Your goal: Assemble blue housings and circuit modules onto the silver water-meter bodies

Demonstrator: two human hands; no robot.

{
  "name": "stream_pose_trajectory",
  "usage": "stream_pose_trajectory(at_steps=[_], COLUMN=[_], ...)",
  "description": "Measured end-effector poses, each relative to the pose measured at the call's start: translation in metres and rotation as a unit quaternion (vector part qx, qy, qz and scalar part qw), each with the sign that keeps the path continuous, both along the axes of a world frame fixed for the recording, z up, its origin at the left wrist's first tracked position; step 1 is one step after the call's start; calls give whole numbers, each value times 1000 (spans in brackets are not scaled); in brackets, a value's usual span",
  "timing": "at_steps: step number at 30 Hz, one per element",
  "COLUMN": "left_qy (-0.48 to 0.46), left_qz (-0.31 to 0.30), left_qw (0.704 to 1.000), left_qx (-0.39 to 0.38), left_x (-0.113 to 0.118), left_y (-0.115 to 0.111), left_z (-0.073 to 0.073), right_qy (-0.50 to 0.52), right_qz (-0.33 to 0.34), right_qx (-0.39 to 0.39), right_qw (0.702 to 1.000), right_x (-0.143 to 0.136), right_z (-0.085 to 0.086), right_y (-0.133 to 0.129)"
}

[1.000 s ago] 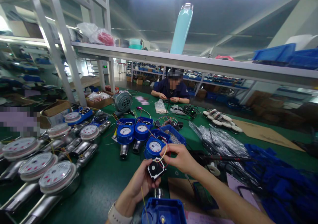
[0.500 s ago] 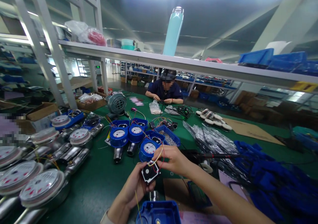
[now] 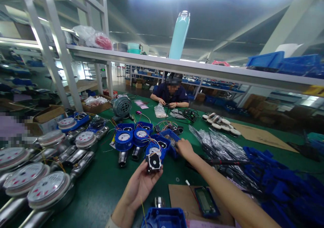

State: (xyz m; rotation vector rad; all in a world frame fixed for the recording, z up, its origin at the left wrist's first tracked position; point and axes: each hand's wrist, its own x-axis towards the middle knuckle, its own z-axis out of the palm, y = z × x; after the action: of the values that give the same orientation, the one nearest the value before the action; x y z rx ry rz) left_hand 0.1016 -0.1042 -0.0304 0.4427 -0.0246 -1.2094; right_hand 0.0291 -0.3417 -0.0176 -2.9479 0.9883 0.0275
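Note:
My left hand (image 3: pixel 141 182) grips a small black box-shaped module (image 3: pixel 154 162) with a white-edged face and a round pale spot. Thin coloured wires rise behind the module. Over at a blue bin (image 3: pixel 174 153) of small metal parts, my right hand (image 3: pixel 186 149) dips its bent, closed fingers in at the right side; their tips are hidden. Just behind the module stands a blue-cased meter (image 3: pixel 151 150), partly covered by it. An open blue housing (image 3: pixel 164 218) lies at the bottom edge, with a metal pipe end (image 3: pixel 159 201) above it.
Two blue meters (image 3: pixel 124 137) stand left of centre. Several large round meters (image 3: pixel 48 187) on metal pipes fill the left. A display board (image 3: pixel 206 201) rests on cardboard (image 3: pixel 177 196). Plastic-wrapped parts (image 3: pixel 215 142) and blue pieces (image 3: pixel 265 167) lie right. A co-worker (image 3: pixel 172 93) sits opposite.
My right hand has let go of the module's wires and moved up and right to the blue bin. My left hand still holds the module, now slightly higher. The display board is uncovered.

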Motion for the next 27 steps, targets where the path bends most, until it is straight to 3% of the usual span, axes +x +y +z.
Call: stream_pose_trajectory(at_steps=[3, 7, 11, 15, 20, 23, 27], left_qy=[-12, -41, -89, -119, -133, -157, -240], left_qz=[27, 64, 118, 134, 171, 192, 244], left_qw=[999, 997, 989, 983, 975, 968, 940], left_qx=[-25, -32, 13, 26, 40, 45, 10], left_x=[2, 4, 2, 0, 0, 0, -3], left_y=[1, -2, -7, -9, -9, -10, -13], left_z=[-4, -12, -17, -17, -16, -16, -14], right_qy=[48, 54, 13, -54, -170, -254, -395], right_qz=[-15, -25, -32, -17, 51, 114, 118], right_qx=[-9, -9, -13, -2, 25, 98, 275], right_qw=[999, 998, 999, 998, 984, 955, 869], right_x=[2, 2, 1, 1, -7, -21, -37], right_z=[-11, -14, -10, -5, 17, 32, 45], right_y=[-4, -5, -9, -8, 25, 57, 88])
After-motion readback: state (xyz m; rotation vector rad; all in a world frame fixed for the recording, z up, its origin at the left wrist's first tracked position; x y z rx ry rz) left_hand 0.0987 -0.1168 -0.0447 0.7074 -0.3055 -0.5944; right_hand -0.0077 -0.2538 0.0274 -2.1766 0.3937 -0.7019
